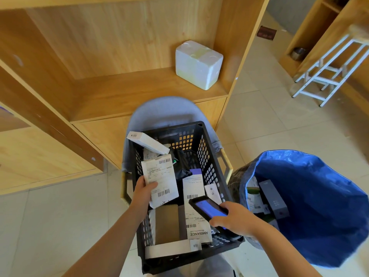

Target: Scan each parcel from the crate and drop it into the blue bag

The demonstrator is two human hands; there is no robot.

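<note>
A black plastic crate (207,156) stands on a grey chair in front of me, holding several parcels and boxes. My left hand (142,191) grips a white parcel (161,178) with barcode labels, lifted over the crate's left side. My right hand (237,220) holds a dark handheld scanner (207,208) with a lit blue screen, its front end just right of the parcel's lower edge. To the right the blue bag (327,216) stands open, with several boxes at its bottom.
Wooden shelving fills the left and back, with a white foam box (197,63) on one shelf. A white metal frame (327,70) leans at the far right on the tiled floor. Inside the crate lie a brown box (166,222) and a labelled white box (196,208).
</note>
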